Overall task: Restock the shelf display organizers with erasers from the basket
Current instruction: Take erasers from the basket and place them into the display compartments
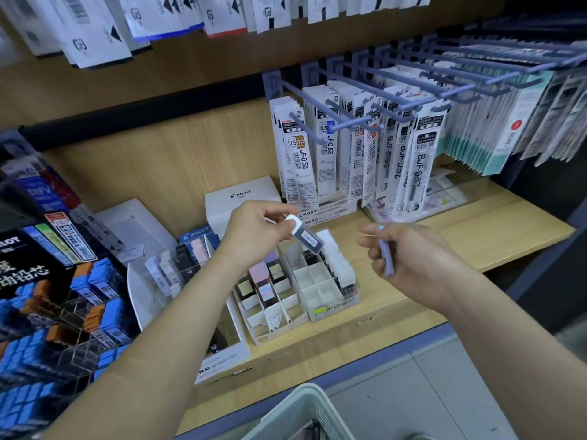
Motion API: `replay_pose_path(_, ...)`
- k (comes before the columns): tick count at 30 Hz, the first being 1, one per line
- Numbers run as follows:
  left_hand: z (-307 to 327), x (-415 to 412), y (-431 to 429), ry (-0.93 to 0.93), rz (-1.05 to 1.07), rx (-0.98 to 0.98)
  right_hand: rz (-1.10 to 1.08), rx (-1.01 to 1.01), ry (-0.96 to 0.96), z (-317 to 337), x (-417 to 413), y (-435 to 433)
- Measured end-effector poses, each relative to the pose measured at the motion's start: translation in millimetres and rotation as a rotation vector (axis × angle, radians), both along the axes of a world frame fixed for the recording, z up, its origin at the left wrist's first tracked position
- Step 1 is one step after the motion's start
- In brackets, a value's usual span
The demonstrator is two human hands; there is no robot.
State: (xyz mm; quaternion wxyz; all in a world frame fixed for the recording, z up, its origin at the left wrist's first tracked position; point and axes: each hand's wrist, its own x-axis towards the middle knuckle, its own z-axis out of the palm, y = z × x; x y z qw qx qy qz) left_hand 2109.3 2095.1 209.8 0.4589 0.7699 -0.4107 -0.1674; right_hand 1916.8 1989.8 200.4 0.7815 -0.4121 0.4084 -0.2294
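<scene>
Two hands: the left hand [257,231] holds one dark-sleeved eraser [306,236], and the right hand [413,254] holds one lavender eraser [386,258]. One basket [295,408] shows at the bottom edge. The shelf [476,236] carries three organizers: one gridded organizer [317,282] in white, one pastel-eraser organizer [286,315] with three lanes, and one clear acrylic organizer [152,281]. Behind them are one white PILOT box [241,198] and two stacked MONO boxes [320,217]. The lower row of pegs [346,112] holding refill packs numbers perhaps nine. Its right end is too blurred for a firm count.
</scene>
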Motion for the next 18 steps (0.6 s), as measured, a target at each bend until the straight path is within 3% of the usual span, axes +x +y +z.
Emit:
replay_pose_path(9, -9, 1, -22, -0.328, -0.040, 0.338, 0.006, -0.008, -0.068, -1, 0, 1)
replay_pose_path(18, -23, 1, -39, -0.486, -0.039, 0.325, 0.023, -0.041, -0.012, -2, 1, 3)
